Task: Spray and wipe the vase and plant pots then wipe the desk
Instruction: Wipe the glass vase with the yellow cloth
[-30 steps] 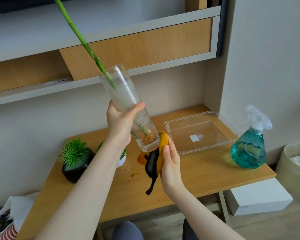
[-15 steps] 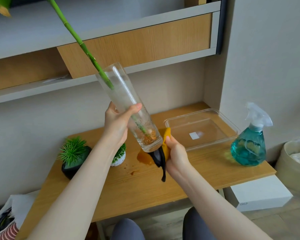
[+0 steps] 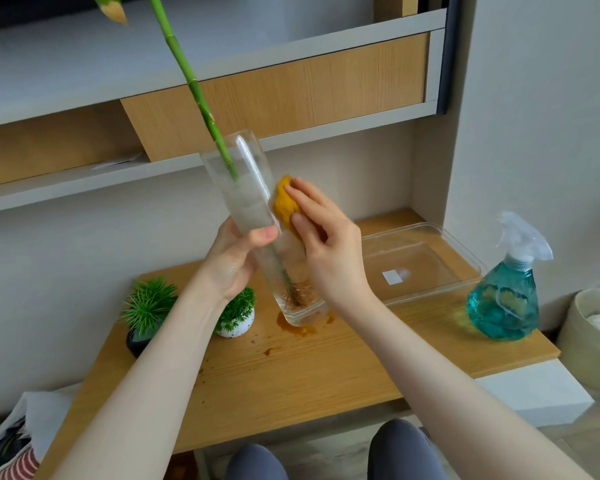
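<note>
My left hand [image 3: 234, 259] grips a tall clear glass vase [image 3: 245, 199] around its middle, tilted and lifted above the wooden desk [image 3: 326, 368]. A green bamboo stalk [image 3: 187, 74] stands in the vase, with brown roots at its base. My right hand [image 3: 321, 237] presses an orange cloth [image 3: 284, 204] against the vase's right side, fingers curled over the cloth. Two small plant pots sit at the desk's left: a black pot [image 3: 142, 320] and a white speckled pot [image 3: 236, 317]. Brown stains [image 3: 302, 329] mark the desk below the vase.
A clear plastic tray [image 3: 426, 265] lies at the back right of the desk. A teal spray bottle [image 3: 506, 292] stands near the right edge. A beige basket [image 3: 593, 337] sits on the floor to the right. Shelves hang above the desk.
My right hand has moved the orange cloth from under the vase's base up to its upper right side. The vase stays tilted in my left hand.
</note>
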